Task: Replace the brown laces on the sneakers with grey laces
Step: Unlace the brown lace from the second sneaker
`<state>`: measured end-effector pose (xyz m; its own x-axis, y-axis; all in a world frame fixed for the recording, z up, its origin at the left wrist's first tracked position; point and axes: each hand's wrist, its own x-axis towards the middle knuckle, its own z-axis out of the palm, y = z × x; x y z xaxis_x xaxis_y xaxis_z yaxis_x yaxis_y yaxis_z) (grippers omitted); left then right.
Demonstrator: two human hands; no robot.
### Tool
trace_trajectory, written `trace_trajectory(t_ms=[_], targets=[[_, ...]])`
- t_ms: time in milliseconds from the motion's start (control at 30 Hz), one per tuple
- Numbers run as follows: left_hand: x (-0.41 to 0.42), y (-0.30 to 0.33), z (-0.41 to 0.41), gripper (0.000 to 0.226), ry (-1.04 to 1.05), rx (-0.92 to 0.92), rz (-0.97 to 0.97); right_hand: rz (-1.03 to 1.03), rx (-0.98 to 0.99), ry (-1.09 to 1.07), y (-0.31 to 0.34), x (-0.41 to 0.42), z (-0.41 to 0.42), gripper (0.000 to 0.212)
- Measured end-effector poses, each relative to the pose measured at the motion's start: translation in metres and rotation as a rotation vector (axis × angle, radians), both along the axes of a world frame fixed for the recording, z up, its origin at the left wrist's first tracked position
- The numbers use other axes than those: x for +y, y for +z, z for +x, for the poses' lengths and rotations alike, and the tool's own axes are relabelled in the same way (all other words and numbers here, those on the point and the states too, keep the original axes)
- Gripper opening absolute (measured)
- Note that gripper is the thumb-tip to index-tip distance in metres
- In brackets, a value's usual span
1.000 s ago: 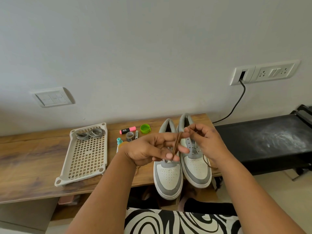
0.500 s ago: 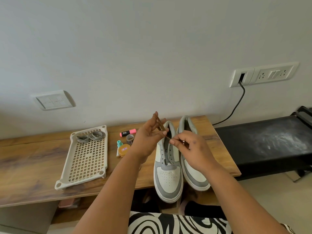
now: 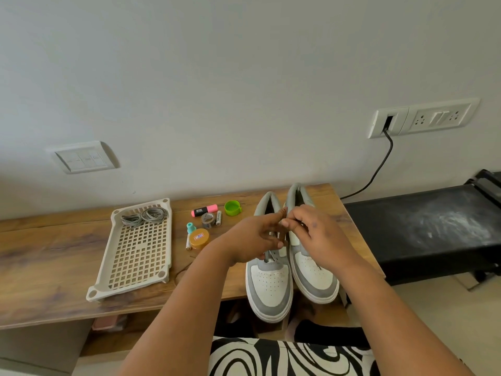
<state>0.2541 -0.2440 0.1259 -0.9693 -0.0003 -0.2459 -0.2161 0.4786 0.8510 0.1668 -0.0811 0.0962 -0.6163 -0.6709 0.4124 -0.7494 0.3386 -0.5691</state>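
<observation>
Two white and grey sneakers stand side by side on the wooden table (image 3: 48, 256), toes toward me: the left sneaker (image 3: 269, 289) and the right sneaker (image 3: 315, 275). My left hand (image 3: 253, 240) and my right hand (image 3: 315, 234) meet above their tongues. Both pinch a brown lace (image 3: 282, 232) that runs down between them. A thin brown strand (image 3: 181, 270) lies on the table by my left forearm. Two coils of grey laces (image 3: 143, 217) lie at the far end of the white perforated tray (image 3: 135, 278).
Between tray and sneakers lie a pink highlighter (image 3: 204, 210), a green cap (image 3: 232, 208), a tape roll (image 3: 207, 220), a battery (image 3: 218, 218), a teal-capped bottle (image 3: 190, 229) and an orange tin (image 3: 199, 238). A black treadmill (image 3: 423, 229) stands right; its cable (image 3: 376, 169) runs to a wall socket.
My hands have come together over the sneakers' tongues. The left hand has dropped from its raised position with the lace, and the right hand has moved up to meet it.
</observation>
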Motion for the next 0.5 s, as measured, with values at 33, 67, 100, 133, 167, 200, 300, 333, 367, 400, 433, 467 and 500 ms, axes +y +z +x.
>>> trace_trajectory(t_ms=[33, 67, 100, 133, 167, 200, 300, 333, 367, 400, 433, 467, 500], targets=[[0.000, -0.001, 0.000, 0.068, -0.020, -0.013, -0.002, -0.004, -0.005, 0.000, 0.001, 0.001, 0.000, 0.022], [0.000, -0.001, 0.000, 0.062, -0.047, -0.024, 0.010, -0.013, -0.011, -0.002, 0.003, 0.002, 0.000, 0.020], [0.000, -0.001, 0.000, 0.057, -0.080, -0.035, 0.032, -0.024, -0.020, -0.009, 0.006, 0.004, 0.000, 0.018], [0.001, 0.000, 0.001, 0.055, -0.117, -0.046, 0.068, -0.038, -0.035, -0.021, 0.008, 0.006, -0.001, 0.019], [0.001, 0.002, 0.002, 0.057, -0.153, -0.058, 0.122, -0.060, -0.063, -0.035, 0.010, 0.008, -0.002, 0.023], [0.000, 0.005, 0.003, 0.059, -0.189, -0.067, 0.189, -0.091, -0.106, -0.051, 0.012, 0.010, -0.003, 0.028], [-0.005, 0.010, 0.007, 0.062, -0.327, -0.070, 0.384, -0.211, -0.255, -0.115, 0.018, 0.015, -0.007, 0.040], [-0.007, 0.010, 0.008, 0.062, -0.380, -0.071, 0.436, -0.242, -0.303, -0.134, 0.019, 0.017, -0.009, 0.039], [-0.008, 0.010, 0.009, 0.063, -0.426, -0.073, 0.489, -0.266, -0.349, -0.148, 0.020, 0.017, -0.010, 0.038], [-0.009, 0.010, 0.010, 0.063, -0.456, -0.076, 0.546, -0.290, -0.394, -0.156, 0.021, 0.017, -0.010, 0.036], [-0.010, 0.010, 0.011, 0.063, -0.474, -0.079, 0.606, -0.317, -0.436, -0.159, 0.021, 0.017, -0.010, 0.036], [-0.012, 0.009, 0.011, 0.063, -0.492, -0.080, 0.667, -0.345, -0.472, -0.159, 0.022, 0.016, -0.010, 0.037], [-0.013, 0.009, 0.011, 0.063, -0.513, -0.081, 0.721, -0.370, -0.502, -0.157, 0.022, 0.015, -0.008, 0.038]])
